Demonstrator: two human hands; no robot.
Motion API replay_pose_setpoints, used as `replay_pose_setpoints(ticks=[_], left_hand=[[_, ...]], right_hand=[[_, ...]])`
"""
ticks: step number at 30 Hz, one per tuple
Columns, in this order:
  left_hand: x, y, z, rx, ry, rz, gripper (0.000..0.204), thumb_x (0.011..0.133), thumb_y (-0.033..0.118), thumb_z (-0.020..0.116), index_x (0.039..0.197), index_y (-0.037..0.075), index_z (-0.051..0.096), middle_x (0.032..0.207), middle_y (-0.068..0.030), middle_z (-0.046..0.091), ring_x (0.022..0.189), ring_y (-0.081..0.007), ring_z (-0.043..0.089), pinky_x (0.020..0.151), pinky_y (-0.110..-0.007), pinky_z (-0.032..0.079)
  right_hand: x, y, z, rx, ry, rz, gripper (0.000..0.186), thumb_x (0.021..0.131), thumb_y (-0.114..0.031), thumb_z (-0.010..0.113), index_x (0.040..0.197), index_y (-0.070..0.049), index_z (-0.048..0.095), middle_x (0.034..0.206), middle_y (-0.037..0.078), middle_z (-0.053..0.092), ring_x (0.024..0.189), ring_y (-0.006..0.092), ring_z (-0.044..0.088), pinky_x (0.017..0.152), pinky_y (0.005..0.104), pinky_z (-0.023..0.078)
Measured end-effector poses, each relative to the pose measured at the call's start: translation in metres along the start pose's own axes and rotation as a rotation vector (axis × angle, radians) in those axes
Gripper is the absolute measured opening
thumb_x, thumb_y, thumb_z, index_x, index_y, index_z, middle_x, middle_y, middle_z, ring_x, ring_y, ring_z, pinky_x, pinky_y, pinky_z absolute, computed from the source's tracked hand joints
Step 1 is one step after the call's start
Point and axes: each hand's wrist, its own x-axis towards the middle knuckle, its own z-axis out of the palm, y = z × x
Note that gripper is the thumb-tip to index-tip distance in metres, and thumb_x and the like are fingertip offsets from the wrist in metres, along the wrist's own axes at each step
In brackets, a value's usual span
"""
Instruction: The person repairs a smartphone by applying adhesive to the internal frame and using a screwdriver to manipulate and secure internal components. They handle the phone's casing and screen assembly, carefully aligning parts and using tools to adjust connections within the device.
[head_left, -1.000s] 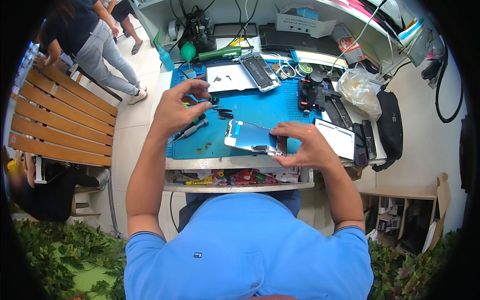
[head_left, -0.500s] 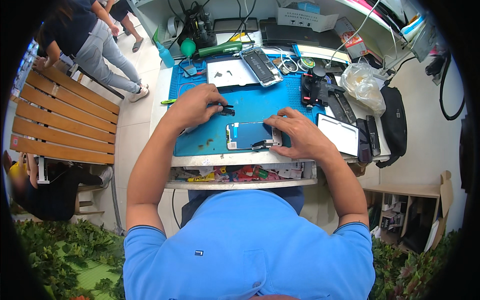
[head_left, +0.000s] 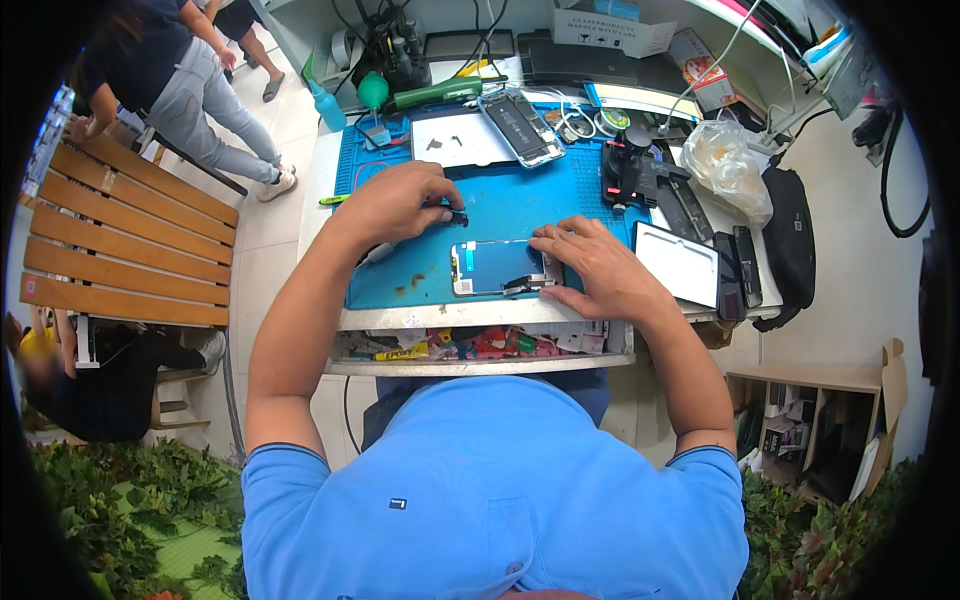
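Note:
A phone screen assembly point(head_left: 497, 262) lies back side up on the blue mat point(head_left: 400, 285), close to the desk's front edge. The fingers and thumb of my right hand point(head_left: 602, 262) are closed around its right end. A small dark and silvery part point(head_left: 520, 284) sits along the screen's near edge, beside that thumb. Left of and beyond the screen, my left hand point(head_left: 405, 205) pinches a small black part point(head_left: 457, 217) just above the mat; its exact kind cannot be made out. Under the left wrist a pale, slim tool point(head_left: 376, 254) partly shows.
An opened phone body point(head_left: 522, 128) leans on a white tray point(head_left: 455, 140) at the back. A black clamp stand point(head_left: 632, 172), a plastic bag point(head_left: 728, 165) and a white-lined box lid point(head_left: 676, 265) stand right. An open drawer point(head_left: 480, 368) sticks out below. People are at left.
My left hand has shifted slightly, and the small black part in its fingers has turned and drawn closer to the fingertips. The right hand stays on the screen assembly.

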Motion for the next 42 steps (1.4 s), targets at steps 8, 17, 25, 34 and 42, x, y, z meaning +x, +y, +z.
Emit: replay_pose_setpoints(ticks=[8,17,25,34,42], left_hand=[[0.010,-0.003,0.001,0.024,-0.101,-0.071,0.019,0.093,0.014,0.084,0.110,0.008,0.079,0.106,-0.0102,0.074,0.105,-0.0299,0.071,0.092,-0.042,0.056],[0.003,0.006,-0.015,-0.129,-0.127,-0.100,0.016,0.094,0.013,0.084,0.107,0.007,0.076,0.106,-0.0096,0.076,0.100,-0.0268,0.072,0.088,-0.039,0.057],[-0.005,0.015,-0.012,-0.141,-0.121,0.105,0.017,0.092,0.014,0.085,0.104,0.007,0.076,0.104,-0.0090,0.075,0.099,-0.0287,0.072,0.086,-0.041,0.056],[-0.008,0.039,-0.015,-0.011,-0.223,0.055,0.017,0.091,0.018,0.084,0.103,0.007,0.078,0.100,-0.0100,0.074,0.103,-0.0315,0.071,0.089,-0.045,0.055],[-0.015,0.039,-0.008,0.030,-0.149,0.133,0.016,0.090,0.015,0.084,0.103,0.009,0.078,0.095,-0.0082,0.070,0.094,-0.0291,0.070,0.083,-0.044,0.055]], right_hand=[[0.000,0.002,0.000,0.005,0.001,-0.015,0.064,0.089,-0.024,0.086,0.145,-0.004,0.064,0.150,0.014,0.065,0.136,0.0352,0.056,0.118,0.0494,0.044],[0.003,0.004,-0.002,0.123,0.148,-0.001,0.059,0.092,-0.028,0.084,0.141,-0.002,0.065,0.136,0.020,0.070,0.124,0.0395,0.063,0.111,0.0496,0.048],[0.041,-0.026,0.011,0.266,0.259,0.067,0.033,0.098,-0.027,0.077,0.116,0.001,0.077,0.107,0.016,0.077,0.103,0.0345,0.070,0.094,0.0471,0.053],[0.068,-0.044,0.029,0.572,0.160,0.266,0.027,0.098,-0.025,0.083,0.098,0.002,0.082,0.087,0.014,0.079,0.072,0.0175,0.071,0.065,0.0344,0.056],[0.071,-0.044,0.036,0.621,0.127,0.313,0.029,0.097,-0.025,0.085,0.096,0.004,0.081,0.074,0.008,0.075,0.066,0.0102,0.065,0.060,0.0302,0.050]])
